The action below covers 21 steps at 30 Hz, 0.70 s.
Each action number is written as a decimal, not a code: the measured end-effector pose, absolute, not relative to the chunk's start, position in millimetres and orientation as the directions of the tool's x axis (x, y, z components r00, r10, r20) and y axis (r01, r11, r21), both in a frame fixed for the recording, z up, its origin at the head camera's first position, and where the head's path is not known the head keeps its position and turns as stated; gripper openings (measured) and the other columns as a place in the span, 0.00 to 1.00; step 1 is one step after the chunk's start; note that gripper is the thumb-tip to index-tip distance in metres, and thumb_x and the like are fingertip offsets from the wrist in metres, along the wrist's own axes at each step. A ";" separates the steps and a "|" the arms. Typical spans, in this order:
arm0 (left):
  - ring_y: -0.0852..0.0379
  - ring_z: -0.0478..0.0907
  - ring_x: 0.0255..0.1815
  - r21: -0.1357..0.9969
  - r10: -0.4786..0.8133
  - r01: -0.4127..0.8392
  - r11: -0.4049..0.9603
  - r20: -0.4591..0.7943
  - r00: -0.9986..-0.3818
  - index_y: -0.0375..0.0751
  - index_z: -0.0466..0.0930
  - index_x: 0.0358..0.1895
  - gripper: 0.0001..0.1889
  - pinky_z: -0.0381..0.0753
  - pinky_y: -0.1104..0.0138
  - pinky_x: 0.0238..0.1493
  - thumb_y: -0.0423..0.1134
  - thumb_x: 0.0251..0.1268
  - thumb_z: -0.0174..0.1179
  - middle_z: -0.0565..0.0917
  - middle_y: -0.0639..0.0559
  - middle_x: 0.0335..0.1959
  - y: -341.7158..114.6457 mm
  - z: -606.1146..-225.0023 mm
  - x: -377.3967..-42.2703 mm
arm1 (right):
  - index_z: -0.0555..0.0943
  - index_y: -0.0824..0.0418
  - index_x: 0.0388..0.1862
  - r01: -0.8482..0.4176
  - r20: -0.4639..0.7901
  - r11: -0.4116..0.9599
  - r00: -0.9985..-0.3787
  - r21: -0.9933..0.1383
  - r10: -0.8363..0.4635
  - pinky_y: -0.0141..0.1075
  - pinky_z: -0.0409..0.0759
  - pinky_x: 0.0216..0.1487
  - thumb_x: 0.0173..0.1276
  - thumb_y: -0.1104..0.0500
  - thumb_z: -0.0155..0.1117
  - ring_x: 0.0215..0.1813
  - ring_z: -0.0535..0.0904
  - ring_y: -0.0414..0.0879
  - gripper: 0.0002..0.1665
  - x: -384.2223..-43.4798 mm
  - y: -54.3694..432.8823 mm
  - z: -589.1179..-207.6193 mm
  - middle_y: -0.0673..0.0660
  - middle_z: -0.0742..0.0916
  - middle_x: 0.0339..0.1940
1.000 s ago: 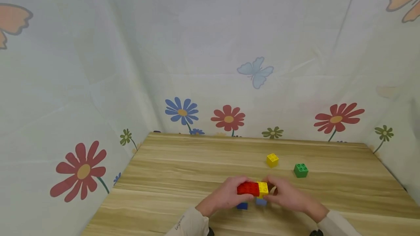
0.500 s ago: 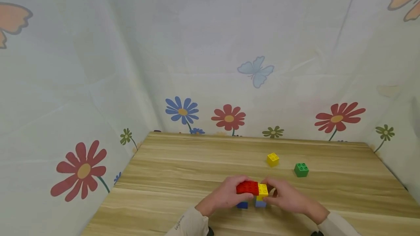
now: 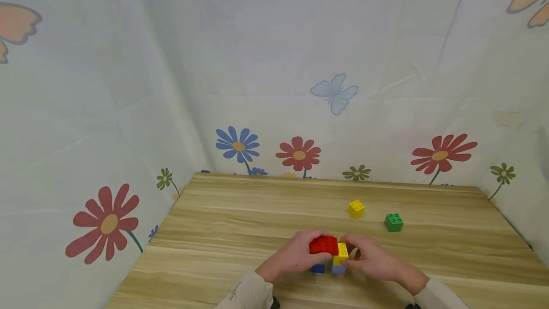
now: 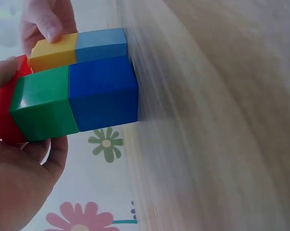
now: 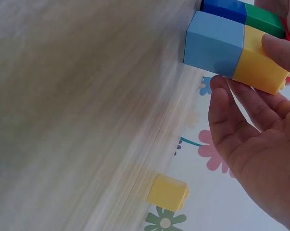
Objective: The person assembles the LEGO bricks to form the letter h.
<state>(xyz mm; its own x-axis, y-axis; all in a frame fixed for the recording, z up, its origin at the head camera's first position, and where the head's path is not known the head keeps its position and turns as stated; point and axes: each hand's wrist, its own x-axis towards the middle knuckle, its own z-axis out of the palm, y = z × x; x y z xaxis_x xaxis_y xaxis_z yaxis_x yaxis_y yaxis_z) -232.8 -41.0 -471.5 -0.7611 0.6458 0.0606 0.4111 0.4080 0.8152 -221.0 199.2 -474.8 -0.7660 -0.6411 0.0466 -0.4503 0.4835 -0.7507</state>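
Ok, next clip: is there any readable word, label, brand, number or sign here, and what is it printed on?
Beige left sleeve cuff: a short line of small dark print, too small and blurred to read.
Stacked plastic building bricks, loose yellow brick, loose green brick: no text visible.
Light wooden table and flower-and-butterfly backdrop cloth: pictures only, no writing.

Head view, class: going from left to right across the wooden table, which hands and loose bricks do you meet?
Left hand → right hand → loose green square plastic brick.
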 end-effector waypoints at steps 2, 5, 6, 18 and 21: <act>0.66 0.73 0.40 0.815 0.647 0.411 0.408 0.059 -0.760 0.53 0.74 0.58 0.20 0.75 0.72 0.41 0.49 0.64 0.61 0.77 0.64 0.46 -40.8 -471.2 -232.9 | 0.75 0.51 0.51 -0.456 0.052 0.480 -0.763 -0.749 -0.645 0.34 0.78 0.40 0.65 0.50 0.64 0.42 0.76 0.42 0.17 -220.9 199.2 -475.5 0.44 0.81 0.41; 0.66 0.73 0.40 0.811 0.655 0.426 0.401 0.072 -0.752 0.53 0.74 0.58 0.19 0.75 0.72 0.40 0.48 0.64 0.61 0.77 0.64 0.46 -40.6 -471.5 -233.4 | 0.75 0.51 0.52 -0.460 0.053 0.479 -0.761 -0.748 -0.647 0.33 0.78 0.40 0.66 0.50 0.64 0.41 0.76 0.42 0.18 -221.0 199.4 -477.0 0.43 0.81 0.41; 0.66 0.73 0.40 0.809 0.657 0.432 0.398 0.077 -0.750 0.53 0.74 0.57 0.19 0.75 0.72 0.40 0.48 0.64 0.61 0.77 0.64 0.46 -40.5 -471.8 -233.7 | 0.75 0.51 0.52 -0.461 0.053 0.479 -0.760 -0.747 -0.648 0.33 0.78 0.39 0.66 0.50 0.64 0.41 0.76 0.42 0.18 -221.1 199.4 -477.4 0.43 0.81 0.41; 0.66 0.74 0.38 0.814 0.648 0.418 0.403 0.069 -0.759 0.53 0.76 0.56 0.18 0.75 0.72 0.38 0.50 0.65 0.59 0.78 0.64 0.43 -37.5 -468.7 -233.2 | 0.75 0.52 0.52 -0.444 0.032 0.493 -0.767 -0.748 -0.641 0.33 0.78 0.39 0.66 0.49 0.63 0.41 0.77 0.41 0.18 -221.2 199.8 -477.3 0.43 0.81 0.42; 0.67 0.73 0.38 0.793 0.651 0.440 0.422 0.074 -0.756 0.53 0.77 0.56 0.18 0.75 0.72 0.38 0.50 0.65 0.59 0.78 0.65 0.44 -37.1 -466.7 -233.1 | 0.76 0.53 0.52 -0.434 0.023 0.504 -0.775 -0.747 -0.632 0.33 0.77 0.39 0.66 0.48 0.64 0.41 0.77 0.41 0.19 -221.0 199.8 -476.8 0.43 0.81 0.41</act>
<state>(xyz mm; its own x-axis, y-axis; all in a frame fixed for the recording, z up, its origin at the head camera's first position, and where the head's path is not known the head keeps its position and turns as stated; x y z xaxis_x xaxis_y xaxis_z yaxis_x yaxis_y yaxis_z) -233.1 -37.1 -466.7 -0.7558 0.6506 0.0736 0.4402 0.4217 0.7927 -221.0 199.8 -476.8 -0.7749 -0.6317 0.0233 -0.4336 0.5043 -0.7468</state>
